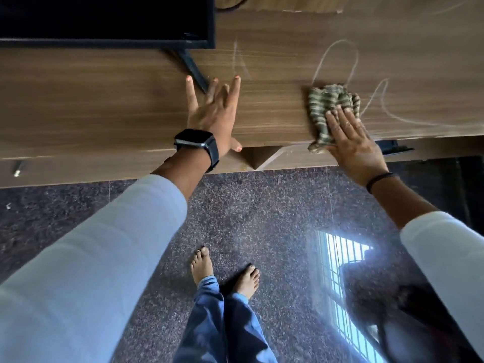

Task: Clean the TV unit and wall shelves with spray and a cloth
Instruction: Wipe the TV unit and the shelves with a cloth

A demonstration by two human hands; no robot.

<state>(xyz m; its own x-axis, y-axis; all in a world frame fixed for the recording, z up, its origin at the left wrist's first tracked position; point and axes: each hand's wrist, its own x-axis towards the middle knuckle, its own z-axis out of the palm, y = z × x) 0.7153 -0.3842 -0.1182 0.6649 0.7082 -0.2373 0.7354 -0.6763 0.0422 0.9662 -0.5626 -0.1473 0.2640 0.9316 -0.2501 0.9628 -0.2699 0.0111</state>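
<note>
The wooden TV unit (104,100) runs across the upper half of the head view. My left hand (213,111) lies flat on its top with fingers spread, next to the TV's black stand leg (192,68). My right hand (351,142) presses a striped green-brown cloth (327,106) flat against the top, near the front edge. White chalk-like scribbles (337,61) mark the wood just beyond the cloth. No spray bottle is in view.
The black TV (104,19) stands at the top left. A dark device (395,148) sits on the lower shelf at the right. A small metal bolt (19,169) lies on the left ledge. My bare feet (225,271) stand on polished dark granite floor.
</note>
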